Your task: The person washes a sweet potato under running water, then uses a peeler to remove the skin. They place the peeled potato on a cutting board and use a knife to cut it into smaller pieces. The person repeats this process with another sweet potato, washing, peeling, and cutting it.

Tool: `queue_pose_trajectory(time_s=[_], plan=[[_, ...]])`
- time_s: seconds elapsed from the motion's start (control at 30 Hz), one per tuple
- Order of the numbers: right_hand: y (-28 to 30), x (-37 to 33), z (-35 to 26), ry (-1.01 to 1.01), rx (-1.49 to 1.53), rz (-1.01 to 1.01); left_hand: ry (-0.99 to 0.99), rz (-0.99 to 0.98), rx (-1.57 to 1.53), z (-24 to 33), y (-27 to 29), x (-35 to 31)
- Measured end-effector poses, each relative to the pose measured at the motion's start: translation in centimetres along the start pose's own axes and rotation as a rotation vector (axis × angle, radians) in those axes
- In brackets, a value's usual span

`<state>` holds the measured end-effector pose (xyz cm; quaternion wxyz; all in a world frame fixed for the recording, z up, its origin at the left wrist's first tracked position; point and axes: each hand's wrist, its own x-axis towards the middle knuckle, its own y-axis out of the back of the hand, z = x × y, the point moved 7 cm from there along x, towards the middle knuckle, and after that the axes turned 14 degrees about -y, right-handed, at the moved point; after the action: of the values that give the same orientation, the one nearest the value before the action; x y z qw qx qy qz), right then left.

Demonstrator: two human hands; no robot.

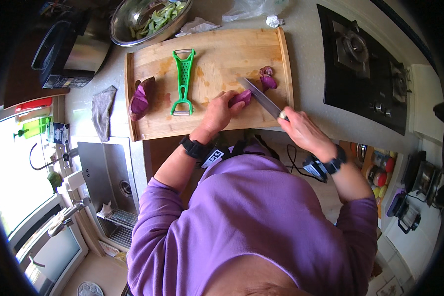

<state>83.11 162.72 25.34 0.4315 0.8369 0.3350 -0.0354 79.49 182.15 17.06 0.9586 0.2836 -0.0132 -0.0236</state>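
On the wooden cutting board [217, 42], my left hand [219, 109] is closed on a piece of purple sweet potato [241, 97], its fingers on top. My right hand [306, 129] grips a kitchen knife [264, 101] by its handle, and the blade slants up and left along the piece's right side. Whether the edge touches the flesh I cannot tell. Just beyond the blade lie cut-off sweet potato pieces [267, 80] with brownish skin. A larger, partly peeled purple sweet potato [141, 99] rests at the board's left end. Between it and my left hand lies a green peeler [183, 81].
Behind the board stands a metal bowl [116, 30] of pale green slices, beside a crumpled tissue [197, 26]. A grey cloth [103, 112] lies left of the board, above the sink [101, 163]. To the right is a black gas stove [362, 69].
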Motion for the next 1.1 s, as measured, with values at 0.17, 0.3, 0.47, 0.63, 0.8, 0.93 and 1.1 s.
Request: queue_pose_trajectory(time_s=[0.17, 0.3, 0.47, 0.63, 0.8, 0.93, 1.1], plan=[[-2.4, 2.4, 1.5, 0.024, 0.069, 0.078, 0.097, 0.011, -0.345, -0.2, -0.3, -0.7], [-2.1, 2.8, 4.8, -0.381, 0.381, -0.024, 0.055, -0.047, -1.071, 1.2, 0.2, -1.7], [0.2, 2.3, 3.4, -0.377, 0.391, 0.042, -0.014, -0.112, -1.535, 2.7, 0.5, -2.5], [0.1, 1.7, 1.8, -0.334, 0.31, 0.055, -0.095, -0.137, -1.61, 2.7, 0.4, -2.6], [-0.6, 1.6, 1.3, -0.306, 0.209, 0.085, -0.121, -0.132, -1.61, 2.3, 1.0, -3.0], [-1.0, 1.8, -0.4, -0.051, 0.072, 0.318, -0.116, -0.062, -1.646, 2.0, 2.2, -4.3], [-3.9, 3.8, -0.9, 0.026, -0.1, 0.378, -0.05, 0.121, -1.621, 0.4, 4.9, -6.7]])
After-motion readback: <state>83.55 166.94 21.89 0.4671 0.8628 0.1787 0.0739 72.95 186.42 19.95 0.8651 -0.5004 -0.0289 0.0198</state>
